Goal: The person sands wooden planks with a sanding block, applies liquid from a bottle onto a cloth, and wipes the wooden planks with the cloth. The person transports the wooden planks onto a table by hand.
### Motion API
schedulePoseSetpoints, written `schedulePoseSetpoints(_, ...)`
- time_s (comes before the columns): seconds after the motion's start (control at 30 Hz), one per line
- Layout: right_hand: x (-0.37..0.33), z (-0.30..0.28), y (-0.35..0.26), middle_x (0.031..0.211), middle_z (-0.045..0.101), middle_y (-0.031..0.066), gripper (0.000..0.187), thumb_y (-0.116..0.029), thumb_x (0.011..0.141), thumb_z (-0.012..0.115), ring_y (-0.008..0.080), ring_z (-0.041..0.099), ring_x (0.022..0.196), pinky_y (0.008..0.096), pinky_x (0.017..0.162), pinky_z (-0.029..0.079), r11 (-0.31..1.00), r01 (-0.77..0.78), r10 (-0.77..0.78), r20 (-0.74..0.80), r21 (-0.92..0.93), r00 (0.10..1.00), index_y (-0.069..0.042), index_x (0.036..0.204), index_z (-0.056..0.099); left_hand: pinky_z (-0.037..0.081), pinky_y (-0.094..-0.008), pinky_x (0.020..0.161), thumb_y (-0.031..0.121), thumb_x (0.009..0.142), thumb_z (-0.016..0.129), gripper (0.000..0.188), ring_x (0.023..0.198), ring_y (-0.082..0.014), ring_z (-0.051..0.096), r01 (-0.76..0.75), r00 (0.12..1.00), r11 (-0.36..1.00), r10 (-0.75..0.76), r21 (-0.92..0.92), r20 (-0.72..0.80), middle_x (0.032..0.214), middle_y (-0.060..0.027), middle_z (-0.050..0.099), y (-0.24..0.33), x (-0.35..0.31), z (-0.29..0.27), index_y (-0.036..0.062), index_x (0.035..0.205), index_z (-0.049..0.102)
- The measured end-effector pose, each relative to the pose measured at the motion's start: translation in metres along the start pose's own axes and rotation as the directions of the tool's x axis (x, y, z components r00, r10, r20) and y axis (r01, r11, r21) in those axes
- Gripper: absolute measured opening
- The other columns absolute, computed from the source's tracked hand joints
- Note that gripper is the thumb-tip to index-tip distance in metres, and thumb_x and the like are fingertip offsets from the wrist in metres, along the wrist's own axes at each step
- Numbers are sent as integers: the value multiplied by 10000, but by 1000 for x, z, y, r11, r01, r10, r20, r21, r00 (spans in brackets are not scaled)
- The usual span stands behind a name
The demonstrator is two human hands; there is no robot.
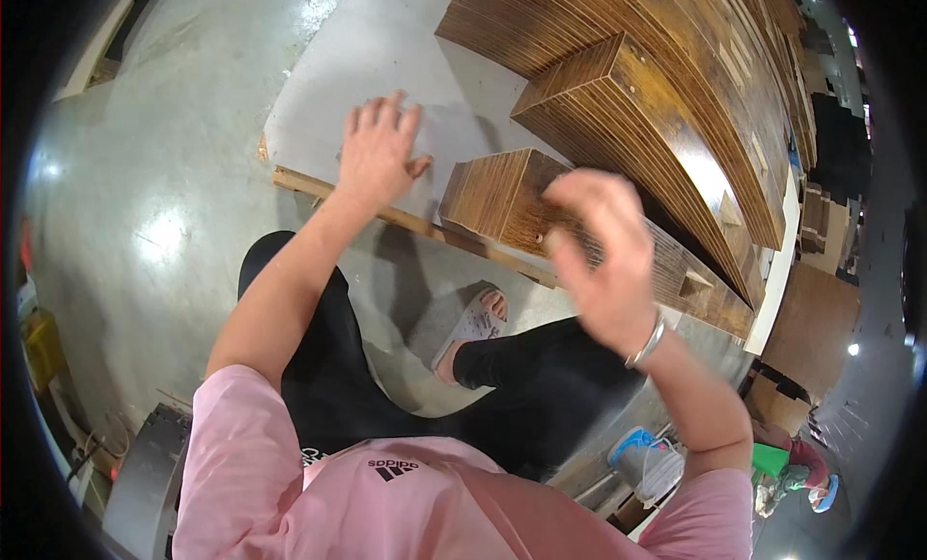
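Note:
My left hand (pixel 379 153) hovers over a pale grey-white sheet (pixel 328 116) on a low wooden-edged platform, fingers apart and nothing in them. To its right stands a short stack of brown wood-grain boards (pixel 492 193), with a small hole and a notch showing. Slightly smeared by motion, my right hand (pixel 613 256) is bent above this stack. A gap shows between its thumb and fingers, and no object is visible there. Whether its fingertips touch the boards I cannot tell.
Taller stacks of brown boards (pixel 628 106) rise behind, at the far right. The platform's wooden edge (pixel 415 222) runs in front of my knees. A dark box (pixel 145 483) stands lower left. A person (pixel 801 473) in a blue cap is at the lower right.

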State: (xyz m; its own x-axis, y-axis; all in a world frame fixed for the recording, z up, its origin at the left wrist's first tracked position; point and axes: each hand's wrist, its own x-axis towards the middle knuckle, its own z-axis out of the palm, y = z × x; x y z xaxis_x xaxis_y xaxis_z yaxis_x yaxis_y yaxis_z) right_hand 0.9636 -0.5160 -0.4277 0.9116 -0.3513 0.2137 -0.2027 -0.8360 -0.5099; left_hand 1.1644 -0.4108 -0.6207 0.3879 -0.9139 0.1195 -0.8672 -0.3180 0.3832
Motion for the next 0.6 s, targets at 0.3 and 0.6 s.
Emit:
schedulePoseSetpoints(0.3,-22,5,60,957,578,167,318,-273,863,567,363,545,890,436,777,429,926,-188,238,119,-328,964,-11,1040,536,415,-394,933,208,760,703,631,1145,-313,490,300,950,954,-298,-5,88,1382,-136,431,-9,5,28,165,1342,462)
schedulePoseSetpoints(0.6,-21,8,61,887,558,153,289,-262,839,581,362,539,835,449,728,420,931,-184,229,111,-317,967,-23,988,519,459,-307,763,381,918,568,530,904,-149,540,649,760,78,-122,-757,639,1048,-76,622,9,24,24,24,1306,522)
